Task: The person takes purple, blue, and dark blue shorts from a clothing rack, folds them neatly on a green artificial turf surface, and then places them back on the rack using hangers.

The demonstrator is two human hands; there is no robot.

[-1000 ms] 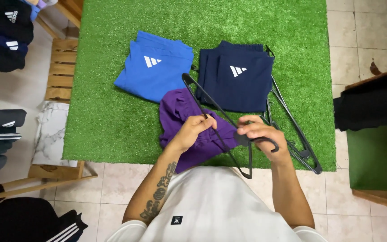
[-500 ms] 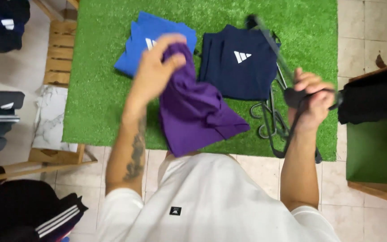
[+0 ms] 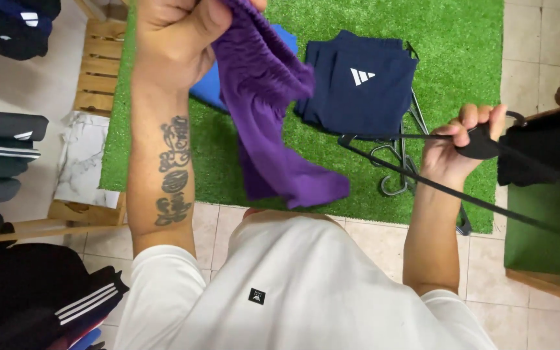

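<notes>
Two hands, one purple garment, one black hanger.

The left hand (image 3: 176, 35), at the upper left of the frame, has its grip closed around one purple garment (image 3: 273, 123), which hangs down over the green turf mat (image 3: 461, 39) toward the lower centre. The right hand (image 3: 458, 146), at centre right, has its grip wrapped around one black hanger (image 3: 416, 180) whose bars slant toward the lower right. On the mat lie two folded garments: one navy (image 3: 358, 87) at upper centre and one blue (image 3: 210, 91), mostly hidden behind the purple cloth. More black hangers (image 3: 398, 172) lie just beside the navy one; their number cannot be told.
</notes>
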